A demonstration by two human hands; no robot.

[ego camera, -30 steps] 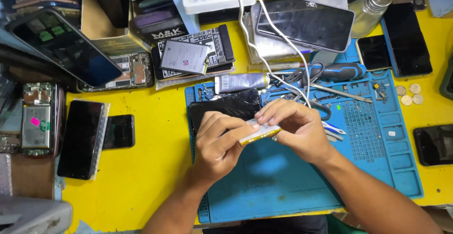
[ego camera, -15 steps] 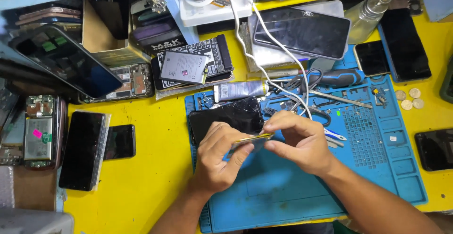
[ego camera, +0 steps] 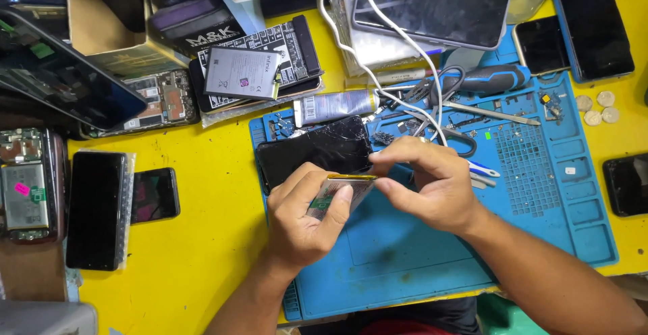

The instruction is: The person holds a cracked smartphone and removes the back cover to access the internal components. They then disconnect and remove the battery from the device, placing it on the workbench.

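Yellow-edged and flat, the small phone battery [ego camera: 341, 192] sits between both hands above the blue repair mat [ego camera: 540, 193], near the middle of the tabletop [ego camera: 202, 254] and just in front of a cracked black phone screen [ego camera: 317, 149] lying on the mat's rear-left part. The left hand [ego camera: 304, 220] cradles the battery from below, its fingers [ego camera: 337, 207] curled shut around the lower face and side. The right hand [ego camera: 432, 183] pinches the battery's upper edge, thumb and forefinger closed on the yellow strip, the other fingers folded loosely.

To do this well, I judge that the grip should stay on the battery's edges, not its soft face, since a pouch cell dents and bends easily. The yellow strip looks like tape or a label edge; peeling or pressing it is best done slowly along its length, with the left hand keeping the cell flat. Holding it low over the mat is sensible, as a slip would then land it on rubber and not on the hard tabletop.

A white cable [ego camera: 405, 58] trails from the rear edge toward the right wrist and could snag. Metal tweezers [ego camera: 493, 113] and a blue-handled screwdriver [ego camera: 493, 78] lie just behind the hands; their sharp tips should be kept away from the cell.
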